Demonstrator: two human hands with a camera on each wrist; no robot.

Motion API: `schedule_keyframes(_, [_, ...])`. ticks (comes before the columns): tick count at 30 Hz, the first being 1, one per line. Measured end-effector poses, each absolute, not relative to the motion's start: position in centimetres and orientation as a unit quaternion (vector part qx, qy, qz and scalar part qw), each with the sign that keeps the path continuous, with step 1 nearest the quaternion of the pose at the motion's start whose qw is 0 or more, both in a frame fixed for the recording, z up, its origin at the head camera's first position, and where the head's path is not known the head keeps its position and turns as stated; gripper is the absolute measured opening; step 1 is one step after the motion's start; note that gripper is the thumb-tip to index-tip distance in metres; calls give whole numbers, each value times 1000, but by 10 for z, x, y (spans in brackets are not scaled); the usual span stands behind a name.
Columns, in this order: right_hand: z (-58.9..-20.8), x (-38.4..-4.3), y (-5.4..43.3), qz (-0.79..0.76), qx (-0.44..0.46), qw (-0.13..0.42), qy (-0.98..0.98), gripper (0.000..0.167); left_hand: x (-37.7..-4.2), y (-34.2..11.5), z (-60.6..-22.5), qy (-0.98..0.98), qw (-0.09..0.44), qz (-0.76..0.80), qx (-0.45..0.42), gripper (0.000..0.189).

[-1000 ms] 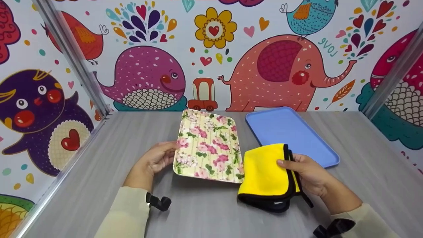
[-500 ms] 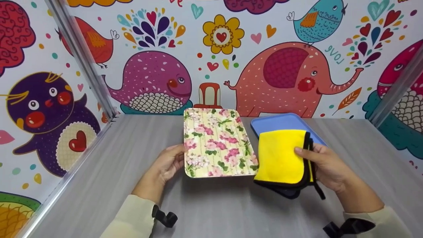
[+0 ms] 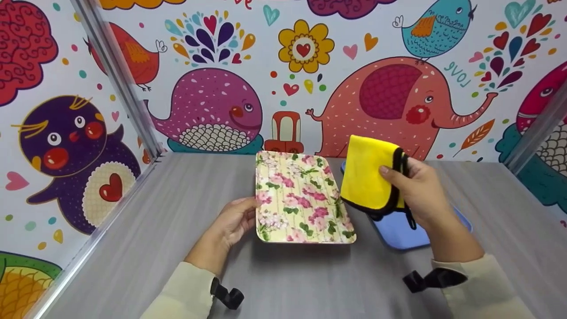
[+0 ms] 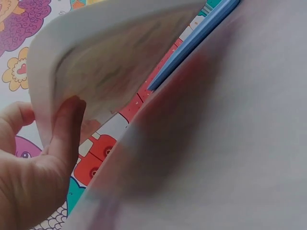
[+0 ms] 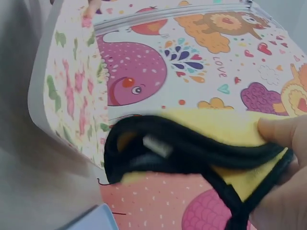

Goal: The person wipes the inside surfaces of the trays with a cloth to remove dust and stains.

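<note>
Your left hand point(image 3: 234, 220) grips floral tray point(image 3: 303, 201) at its left edge; tray raised off worktop point(image 3: 310, 288), tilted, flowered face toward you, shadow below. Your right hand point(image 3: 423, 190) pinches folded yellow cloth point(image 3: 367, 175) with black edging, thumb on front face; cloth in air, just right of floral tray. Blue tray point(image 3: 401, 231) on worktop, partly hidden behind cloth and your right forearm. Printed wall point(image 3: 261, 48) behind.

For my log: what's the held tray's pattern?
Tray: pink floral on pale yellow, clearest in head view.
</note>
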State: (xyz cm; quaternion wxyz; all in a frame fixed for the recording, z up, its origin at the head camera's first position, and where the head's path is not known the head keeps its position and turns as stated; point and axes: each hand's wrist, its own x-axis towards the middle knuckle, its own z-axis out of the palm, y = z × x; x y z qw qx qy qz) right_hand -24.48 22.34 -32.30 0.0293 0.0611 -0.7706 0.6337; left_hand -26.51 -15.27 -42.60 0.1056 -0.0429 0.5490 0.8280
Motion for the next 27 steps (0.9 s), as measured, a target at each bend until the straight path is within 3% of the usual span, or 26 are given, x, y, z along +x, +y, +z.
schedule_keyframes(8, [-340,-251,200,562,51,64,-823,53,-263,-148,-427,546,100,830,-57,21])
schedule_keyframes(15, [-349,-248,179,535,79,36,-840,37,-262,-144,-425,552,85,827,-66,33])
schedule_keyframes(27, [-369,-240,154,464,165,6,-870,18,-261,-137,-427,546,60,832,-79,32])
